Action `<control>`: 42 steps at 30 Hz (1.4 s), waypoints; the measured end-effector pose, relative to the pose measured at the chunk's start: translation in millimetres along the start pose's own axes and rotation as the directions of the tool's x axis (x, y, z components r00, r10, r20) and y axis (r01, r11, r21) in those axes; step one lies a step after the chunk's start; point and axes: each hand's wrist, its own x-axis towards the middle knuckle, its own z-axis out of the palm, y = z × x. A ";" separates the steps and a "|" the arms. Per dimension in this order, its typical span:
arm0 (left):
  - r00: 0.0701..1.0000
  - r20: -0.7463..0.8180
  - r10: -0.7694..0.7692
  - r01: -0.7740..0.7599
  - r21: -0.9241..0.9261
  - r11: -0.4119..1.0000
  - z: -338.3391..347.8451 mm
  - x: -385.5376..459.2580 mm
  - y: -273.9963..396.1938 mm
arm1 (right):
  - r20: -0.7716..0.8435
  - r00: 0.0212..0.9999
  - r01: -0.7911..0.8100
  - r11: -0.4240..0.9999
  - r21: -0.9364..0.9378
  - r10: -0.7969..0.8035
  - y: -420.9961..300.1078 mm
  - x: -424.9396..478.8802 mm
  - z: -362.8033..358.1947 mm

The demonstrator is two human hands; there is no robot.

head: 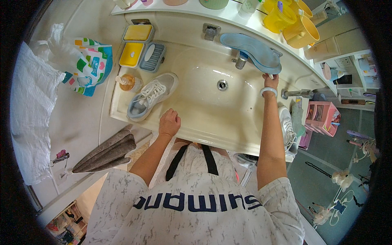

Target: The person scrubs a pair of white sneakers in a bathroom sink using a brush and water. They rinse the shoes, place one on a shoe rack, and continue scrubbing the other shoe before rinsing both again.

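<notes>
My right hand [270, 81] reaches to the back right of the cream washbasin [220, 104], its fingers closed at the near end of a blue shoe insole [251, 50]. The insole lies over the metal faucet [241, 61] and partly hides it. A small whitish bit shows at the fingertips; I cannot tell what it is. My left hand [170, 122] is loosely curled at the basin's front rim, with nothing visible in it. Left of the basin bowl is a pale grey lace-up sneaker [152, 95]. Its mate, another sneaker [287, 130], stands on the right ledge beside my right forearm.
Soap dishes [131, 55] and a pump bottle [130, 83] occupy the left ledge. A white shelf [196, 9] with yellow cups [301, 32] runs along the back. A metal fixture [296, 93] juts out at right, near a pink drawer box [322, 118]. A brown towel [105, 151] hangs at left.
</notes>
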 end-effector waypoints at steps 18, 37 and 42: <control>1.000 -0.026 0.010 -0.010 -0.002 1.000 -1.9 0.5 2.8 | -0.071 0.992 0.075 0.934 -0.350 -0.107 8.7 6.5 -4.0; 0.991 -0.128 0.027 -0.039 -0.091 0.995 -10.5 -2.1 6.5 | -0.129 0.991 -0.027 0.883 -0.469 -0.038 7.5 -9.9 0.4; 0.816 -0.559 -0.149 0.091 -0.131 0.987 -96.1 12.7 51.7 | 0.060 0.990 -0.110 0.973 -0.204 0.125 -24.1 -109.5 -17.5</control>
